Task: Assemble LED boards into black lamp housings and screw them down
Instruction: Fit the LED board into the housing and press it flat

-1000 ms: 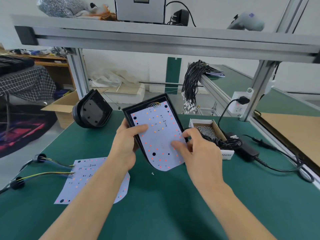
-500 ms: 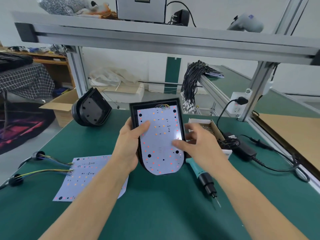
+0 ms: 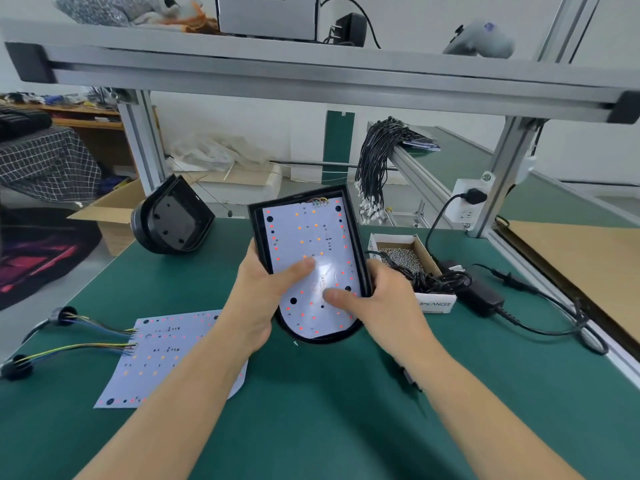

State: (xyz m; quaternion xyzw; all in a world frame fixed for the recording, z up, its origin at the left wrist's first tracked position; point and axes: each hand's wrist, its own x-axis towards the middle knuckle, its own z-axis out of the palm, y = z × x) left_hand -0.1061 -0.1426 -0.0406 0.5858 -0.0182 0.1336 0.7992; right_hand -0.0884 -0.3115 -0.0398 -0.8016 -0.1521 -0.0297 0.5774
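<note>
Holding the black plastic lamp housing up off the green mat-covered table with both hands, I see the white LED board lying inside it, its rounded end toward me and its small bunch of coloured wires at the housing's far, square end. My left hand grips the housing's left edge, fingers wrapped behind it and the thumb laid flat across the board's middle. My right hand grips the right edge the same way, thumb pressing on the board's lower part. The housing tilts slightly, its top leaning left.

A second black lamp housing stands on its edge near the table's far left corner, hollow side facing me. Two more white LED boards lie overlapped near the left edge, with yellow and blue wires running off to black round grommets at that edge. An open cardboard box of small silver screws sits toward the far right, touching a tangled black power cord and adapter. A dark tool, mostly hidden under my right forearm, lies on the table.
</note>
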